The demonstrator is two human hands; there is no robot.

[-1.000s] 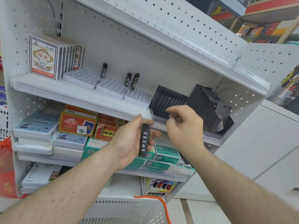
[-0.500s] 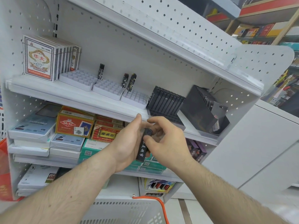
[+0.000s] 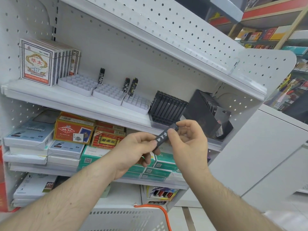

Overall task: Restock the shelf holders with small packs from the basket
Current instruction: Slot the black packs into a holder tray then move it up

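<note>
Both grips share one thing: the left hand (image 3: 133, 147) pinches the lower end of a slim black pack (image 3: 164, 136) between thumb and curled fingers, while the right hand (image 3: 188, 144) pinches its upper end with thumb and forefinger. The pack is a narrow, dark stick with white characters running down its face, tilted so its top leans right, held in the air just in front of the shelf edge (image 3: 83, 105). Nearest the camera, at the bottom, sits the white slotted basket (image 3: 126, 219) with an orange handle (image 3: 160, 212).

Just beyond the pack, on the shelf, stands a black ribbed holder (image 3: 166, 107), with a second black holder (image 3: 206, 112) to its right, somewhat blurred. To the left lie three white grid trays (image 3: 108, 94); one similar dark stick stands at the far corner of the left tray and two, it seems, at the junction of the other two. At far left stand boxes of playing cards (image 3: 35, 62).
</note>
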